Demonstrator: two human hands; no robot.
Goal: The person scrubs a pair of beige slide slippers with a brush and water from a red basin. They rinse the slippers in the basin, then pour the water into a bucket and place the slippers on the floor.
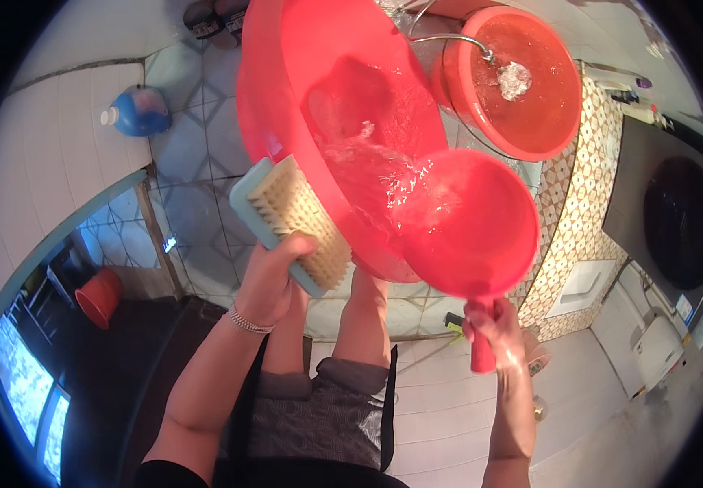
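Note:
My left hand (pixel 275 280) grips a scrub brush (pixel 302 226) with a light blue back and pale bristles, at the outer rim of a large red plastic basin (pixel 302 122). The handle of a red plastic dipper (pixel 467 226) is held in my right hand (pixel 494 329). The dipper is tilted over the basin's near edge, and water streams from it into the basin. Some water lies along the basin's inner side.
At the upper right a faucet (pixel 455 38) runs into a red bucket (pixel 574 104) of water. A jug of blue liquid (pixel 141 111) stands on the tiled floor at the left. Another red bucket (pixel 100 297) is beyond the doorway. A washing machine (pixel 632 183) stands at the right.

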